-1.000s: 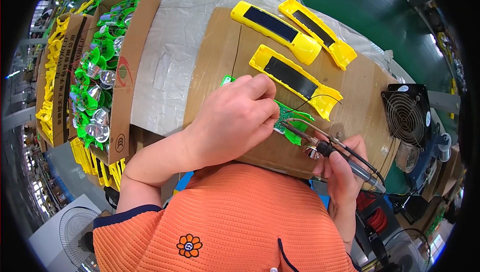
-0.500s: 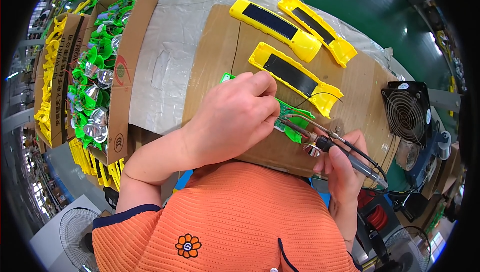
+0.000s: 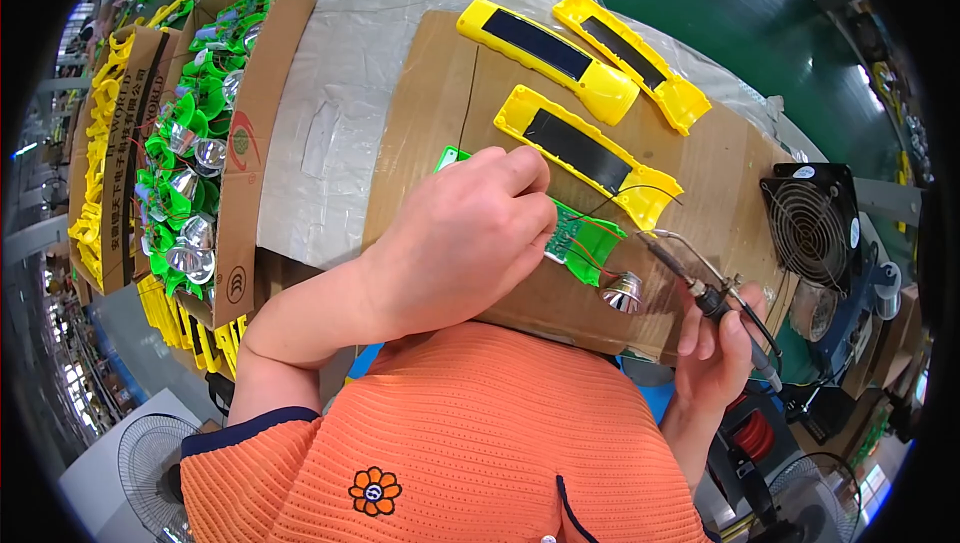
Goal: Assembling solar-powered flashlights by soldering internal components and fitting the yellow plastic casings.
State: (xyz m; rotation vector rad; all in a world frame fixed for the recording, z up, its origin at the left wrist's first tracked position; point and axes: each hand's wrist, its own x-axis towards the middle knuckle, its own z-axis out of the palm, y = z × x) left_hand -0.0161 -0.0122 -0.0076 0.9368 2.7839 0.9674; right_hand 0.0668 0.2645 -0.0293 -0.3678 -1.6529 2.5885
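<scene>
My left hand [image 3: 470, 228] is closed in a pinch above a green flashlight housing half [image 3: 597, 248] with a circuit board in it; the fingers hide what they hold. Thin red wires run from the board to a silver reflector cup [image 3: 622, 292] lying beside it. My right hand [image 3: 715, 348] grips a soldering iron [image 3: 712, 301] with a thin curved metal tube along it. Its tip points toward the board but stands apart from it, to the right. Just beyond lies a yellow housing half [image 3: 590, 156] with a dark panel inside and a thin black wire.
Two more yellow housing pieces [image 3: 548, 58] [image 3: 632, 61] lie at the far side of the cardboard sheet [image 3: 420, 93]. A black fan [image 3: 812, 228] stands at the right. On the left are a carton [image 3: 265, 133] of green parts with reflectors and another carton of yellow parts [image 3: 95, 173].
My right hand has drawn the soldering iron back to the right, off the board, uncovering the red wires and reflector cup. My left hand has barely moved.
</scene>
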